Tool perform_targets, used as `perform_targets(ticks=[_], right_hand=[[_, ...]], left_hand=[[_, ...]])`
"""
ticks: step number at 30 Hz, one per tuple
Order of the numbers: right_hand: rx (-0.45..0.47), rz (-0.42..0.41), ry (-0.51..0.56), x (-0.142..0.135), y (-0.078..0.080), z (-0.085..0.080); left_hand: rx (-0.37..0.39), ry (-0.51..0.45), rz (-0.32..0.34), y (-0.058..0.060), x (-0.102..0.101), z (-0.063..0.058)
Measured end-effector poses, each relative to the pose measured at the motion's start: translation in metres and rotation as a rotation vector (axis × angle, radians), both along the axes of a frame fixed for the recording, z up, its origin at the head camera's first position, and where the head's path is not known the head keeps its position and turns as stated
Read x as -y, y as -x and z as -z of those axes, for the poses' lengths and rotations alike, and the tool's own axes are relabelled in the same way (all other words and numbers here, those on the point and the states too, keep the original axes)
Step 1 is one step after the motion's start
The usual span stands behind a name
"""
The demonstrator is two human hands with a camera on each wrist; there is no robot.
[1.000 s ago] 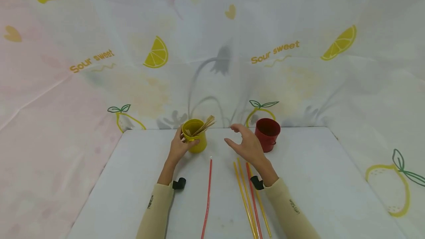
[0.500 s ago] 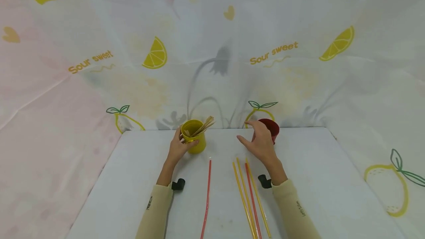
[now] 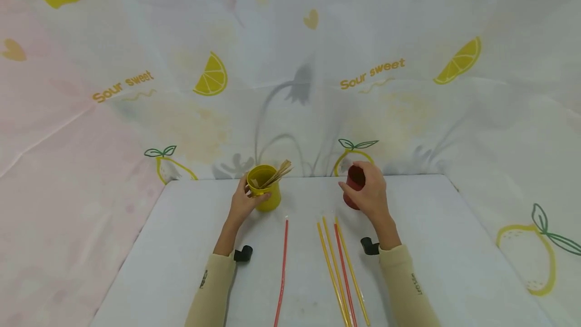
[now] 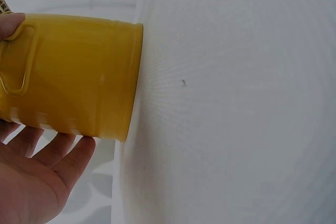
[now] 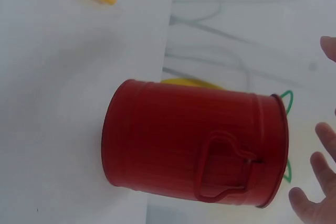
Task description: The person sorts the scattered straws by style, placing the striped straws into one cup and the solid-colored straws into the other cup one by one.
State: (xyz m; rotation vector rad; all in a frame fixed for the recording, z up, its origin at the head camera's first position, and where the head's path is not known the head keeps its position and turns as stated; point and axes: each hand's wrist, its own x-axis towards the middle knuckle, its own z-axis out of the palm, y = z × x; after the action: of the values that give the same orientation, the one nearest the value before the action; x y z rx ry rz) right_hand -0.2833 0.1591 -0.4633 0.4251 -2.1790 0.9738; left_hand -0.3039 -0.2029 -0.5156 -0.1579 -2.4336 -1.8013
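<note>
A small yellow metal bucket (image 3: 270, 203) with flat wooden sticks (image 3: 280, 173) leaning out of it stands toward the back of the table. My left hand (image 3: 240, 208) grips it from the left, with the thumb across the front near the wire handle (image 4: 31, 61). At the back right stands a matching red bucket (image 5: 152, 135), upright. My right hand (image 3: 373, 193) is beside its top, partly hiding it in the head view. In the right wrist view the spread fingers (image 5: 326, 135) are apart from the bucket's rim.
On the white table (image 3: 159, 261), one long thin red stick (image 3: 284, 261) lies in the middle. Several long yellow and red sticks (image 3: 339, 271), seemingly clear-wrapped, lie to its right. A lemon-printed cloth (image 3: 272, 39) hangs behind the table.
My right hand has moved right, from the gap between the buckets to the red bucket's top. The left hand and the yellow bucket have stayed in place.
</note>
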Motion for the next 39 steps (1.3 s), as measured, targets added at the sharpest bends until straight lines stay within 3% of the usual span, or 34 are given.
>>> perform_targets(ticks=[7, 18, 24, 39], right_hand=[[0.029, 0.048, 0.065, -0.012, 0.003, 0.005], [0.328, 0.060, 0.267, -0.021, -0.001, 0.014], [0.433, 0.029, 0.350, -0.027, 0.003, 0.021], [0.532, -0.016, 0.527, -0.028, 0.006, 0.032]], left_hand=[[-0.032, -0.003, 0.016, -0.001, 0.000, 0.001], [-0.027, 0.001, 0.008, 0.001, 0.001, 0.004], [-0.032, -0.012, 0.011, 0.001, 0.001, 0.005], [-0.032, -0.028, 0.015, 0.000, 0.000, 0.004]])
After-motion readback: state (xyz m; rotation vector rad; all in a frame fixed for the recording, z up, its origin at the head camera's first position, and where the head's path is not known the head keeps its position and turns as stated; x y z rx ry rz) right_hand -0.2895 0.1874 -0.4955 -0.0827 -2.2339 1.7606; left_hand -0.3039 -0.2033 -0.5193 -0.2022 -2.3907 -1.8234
